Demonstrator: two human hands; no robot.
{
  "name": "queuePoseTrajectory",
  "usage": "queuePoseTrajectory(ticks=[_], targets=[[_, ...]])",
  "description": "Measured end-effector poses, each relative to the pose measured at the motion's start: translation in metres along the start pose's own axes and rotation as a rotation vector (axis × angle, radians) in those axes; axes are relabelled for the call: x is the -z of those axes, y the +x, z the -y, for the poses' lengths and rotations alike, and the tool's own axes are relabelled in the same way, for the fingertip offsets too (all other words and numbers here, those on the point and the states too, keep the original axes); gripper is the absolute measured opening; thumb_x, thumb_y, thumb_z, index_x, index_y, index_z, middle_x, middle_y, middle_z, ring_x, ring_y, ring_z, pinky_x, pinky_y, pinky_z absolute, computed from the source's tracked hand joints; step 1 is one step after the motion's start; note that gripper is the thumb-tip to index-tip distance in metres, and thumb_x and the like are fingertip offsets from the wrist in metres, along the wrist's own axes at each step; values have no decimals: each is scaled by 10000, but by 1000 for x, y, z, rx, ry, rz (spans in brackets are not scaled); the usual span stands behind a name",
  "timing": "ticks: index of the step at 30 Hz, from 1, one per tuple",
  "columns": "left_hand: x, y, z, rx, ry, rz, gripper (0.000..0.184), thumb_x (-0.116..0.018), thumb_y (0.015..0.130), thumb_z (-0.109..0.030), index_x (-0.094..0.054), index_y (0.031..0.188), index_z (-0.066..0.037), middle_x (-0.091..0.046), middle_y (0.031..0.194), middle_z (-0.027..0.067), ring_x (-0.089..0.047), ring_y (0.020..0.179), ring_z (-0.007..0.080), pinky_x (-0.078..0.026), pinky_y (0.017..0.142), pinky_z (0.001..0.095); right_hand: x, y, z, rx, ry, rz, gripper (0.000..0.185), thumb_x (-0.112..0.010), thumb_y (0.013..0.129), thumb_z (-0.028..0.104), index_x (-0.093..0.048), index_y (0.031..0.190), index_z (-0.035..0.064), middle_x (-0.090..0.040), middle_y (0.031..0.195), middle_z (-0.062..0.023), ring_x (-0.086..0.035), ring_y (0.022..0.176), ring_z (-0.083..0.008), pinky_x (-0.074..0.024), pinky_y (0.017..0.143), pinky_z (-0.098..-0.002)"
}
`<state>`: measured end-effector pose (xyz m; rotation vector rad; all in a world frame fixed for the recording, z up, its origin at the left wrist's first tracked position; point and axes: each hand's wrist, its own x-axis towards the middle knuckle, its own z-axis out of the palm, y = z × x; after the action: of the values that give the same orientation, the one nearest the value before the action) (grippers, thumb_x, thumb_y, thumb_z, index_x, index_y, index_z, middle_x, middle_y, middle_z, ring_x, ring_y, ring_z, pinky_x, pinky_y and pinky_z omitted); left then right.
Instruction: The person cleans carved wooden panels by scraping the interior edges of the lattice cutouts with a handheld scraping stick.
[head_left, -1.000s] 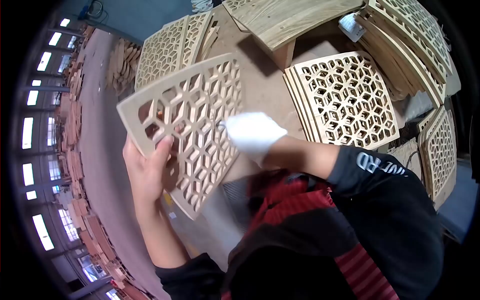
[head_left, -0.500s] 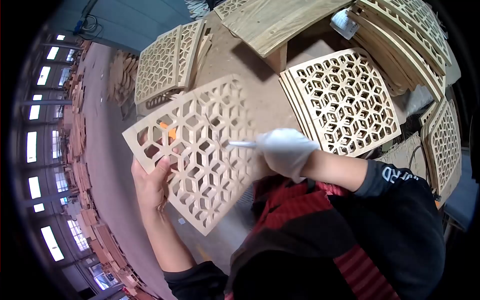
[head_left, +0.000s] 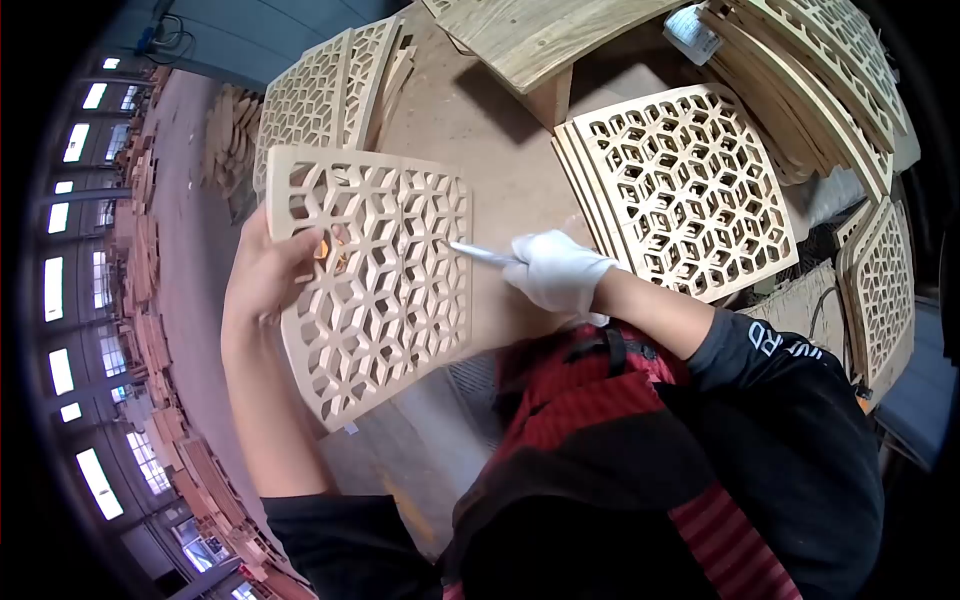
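Note:
A pale wooden lattice panel [head_left: 385, 270] is tilted up in front of me. My bare left hand [head_left: 270, 262] grips its left edge, thumb on the near face and the other fingers partly hidden behind. Something orange shows through the openings beside the thumb. In a white glove, my right hand [head_left: 558, 270] is closed around a slim light-coloured tool [head_left: 480, 254]. The tool's tip points left and meets the panel's cut-outs near its right side; whether it touches the wood is too small to tell.
A stack of lattice panels [head_left: 690, 190] lies right of my gloved hand. Behind it stands a raised wooden board [head_left: 550, 40]. More panels lean at the back left [head_left: 320, 95], and curved ones [head_left: 810, 90] are piled at the right, with others [head_left: 880, 290] below.
My left hand has turned the panel more upright and moved it up. My right hand, blurred before, now shows clearly, with the tool still near the panel's right part.

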<state>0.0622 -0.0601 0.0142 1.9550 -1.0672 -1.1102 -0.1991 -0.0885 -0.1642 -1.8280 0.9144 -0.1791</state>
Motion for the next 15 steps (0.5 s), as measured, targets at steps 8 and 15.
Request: queuePoseTrajectory(ticks=[8, 15], targets=[[-21, 25, 0, 40, 68, 1, 394, -529, 784, 68, -556, 1169, -7, -645, 841, 76, -539, 618, 108, -372, 474, 260, 28, 5, 28, -36, -212, 11, 239, -439, 944, 148, -638, 964, 18, -659, 958, -234, -636, 895, -406, -498, 803, -461], [-17, 29, 3, 35, 87, 22, 443, -554, 784, 49, -554, 1223, -14, -664, 875, 72, -575, 636, 123, -434, 518, 269, 13, 31, 36, 94, -297, 27, 263, -454, 961, 223, -633, 970, 30, -667, 887, -224, -644, 856, -410, -498, 774, -481]])
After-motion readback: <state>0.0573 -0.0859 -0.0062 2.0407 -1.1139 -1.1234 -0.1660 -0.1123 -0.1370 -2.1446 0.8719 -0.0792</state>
